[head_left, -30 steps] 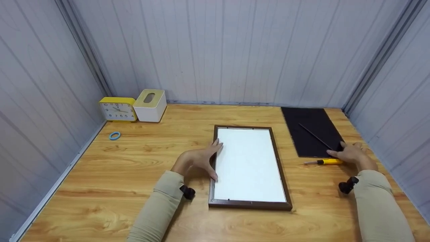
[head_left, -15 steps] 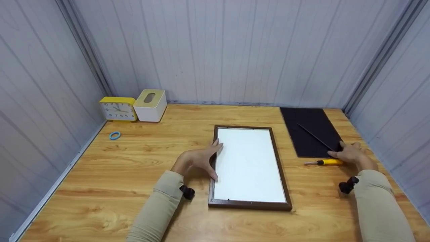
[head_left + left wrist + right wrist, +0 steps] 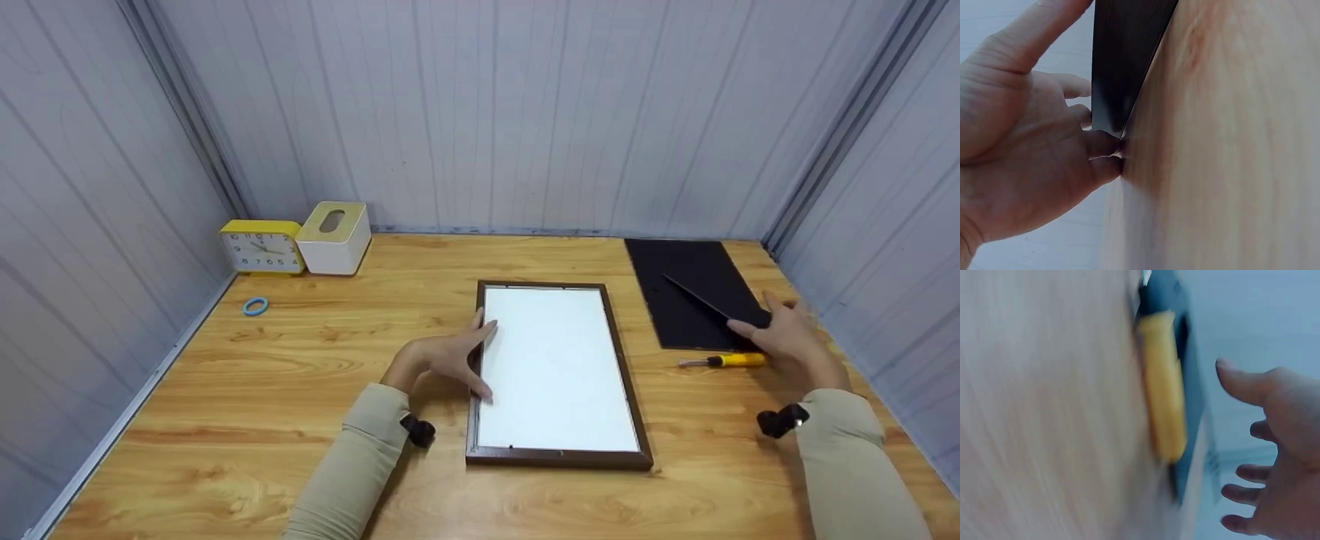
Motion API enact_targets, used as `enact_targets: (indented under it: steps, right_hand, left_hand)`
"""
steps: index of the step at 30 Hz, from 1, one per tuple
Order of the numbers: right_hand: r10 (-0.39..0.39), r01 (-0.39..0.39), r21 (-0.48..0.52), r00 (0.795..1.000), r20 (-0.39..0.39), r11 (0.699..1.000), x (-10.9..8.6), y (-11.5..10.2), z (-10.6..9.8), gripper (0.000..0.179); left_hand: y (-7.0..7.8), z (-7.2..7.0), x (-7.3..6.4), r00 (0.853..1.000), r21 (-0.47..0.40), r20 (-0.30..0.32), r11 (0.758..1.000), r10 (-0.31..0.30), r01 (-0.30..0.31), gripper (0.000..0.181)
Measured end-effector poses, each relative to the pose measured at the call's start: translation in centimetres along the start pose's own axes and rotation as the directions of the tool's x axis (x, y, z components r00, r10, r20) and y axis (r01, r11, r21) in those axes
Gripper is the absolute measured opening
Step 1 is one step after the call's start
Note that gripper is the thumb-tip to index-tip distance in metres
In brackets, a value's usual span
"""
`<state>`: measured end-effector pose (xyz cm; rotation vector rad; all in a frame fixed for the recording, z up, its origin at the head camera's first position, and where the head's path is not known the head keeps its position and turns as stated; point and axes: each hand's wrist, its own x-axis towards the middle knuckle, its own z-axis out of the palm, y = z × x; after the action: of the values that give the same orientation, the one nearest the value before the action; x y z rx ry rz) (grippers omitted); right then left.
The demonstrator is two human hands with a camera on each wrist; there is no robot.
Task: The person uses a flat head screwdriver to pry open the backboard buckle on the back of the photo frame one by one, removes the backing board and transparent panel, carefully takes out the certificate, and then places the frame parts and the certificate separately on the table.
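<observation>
A brown picture frame [image 3: 637, 405] with a white sheet [image 3: 555, 367] inside lies on the wooden table. My left hand [image 3: 450, 354] rests across its left edge, thumb and fingers spread, their tips over the sheet. The left wrist view has the fingers against the frame's dark side [image 3: 1123, 62]. To the right lies a black backing board [image 3: 675, 300] with a slim dark flap on it. Over its near right corner is my right hand [image 3: 787, 334], fingers apart; nothing shows between them in the right wrist view. Beneath that hand lies a yellow-handled screwdriver [image 3: 739, 360].
A yellow clock [image 3: 262, 246] and a white tissue box [image 3: 334, 240] with a wooden lid stand at the back left. In front of them lies a blue ring [image 3: 255, 306]. Pale panelled walls [image 3: 480, 112] close off the table's back and sides.
My right hand has lifted a little from the corner of the black board and its fingers have spread. The left hand and the picture frame have stayed nearly in place.
</observation>
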<state>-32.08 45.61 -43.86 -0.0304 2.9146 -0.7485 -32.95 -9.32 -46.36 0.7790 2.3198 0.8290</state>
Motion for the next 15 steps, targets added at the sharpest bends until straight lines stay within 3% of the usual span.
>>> enact_targets:
  steps: [4, 8, 11, 15]
  right_hand:
    - [-0.168, 0.167, 0.017, 0.986, 0.003, 0.986, -1.0, -4.0, 1.7, 0.100]
    - [-0.327, 0.328, -0.001, 0.943, 0.055, 0.945, -2.0, -8.7, 4.2, 0.094]
    - [-0.404, 0.403, 0.040, 0.905, 0.130, 0.914, -2.2, -11.3, 6.1, 0.095]
    - [-0.443, 0.428, 0.115, 0.855, 0.270, 0.896, -2.1, -12.9, 8.5, 0.104]
  left_hand:
    - [0.3, 0.2, 0.1, 0.997, 0.017, -0.028, 0.998, -0.067, 0.067, 0.134]
    - [0.6, 0.0, 0.0, 0.993, 0.007, -0.049, 0.994, -0.105, 0.106, 0.139]
    - [0.7, -0.1, -0.2, 0.993, 0.014, -0.049, 0.994, -0.107, 0.108, 0.137]
    - [0.8, -0.1, -0.4, 0.995, 0.056, -0.036, 0.994, -0.094, 0.096, 0.134]
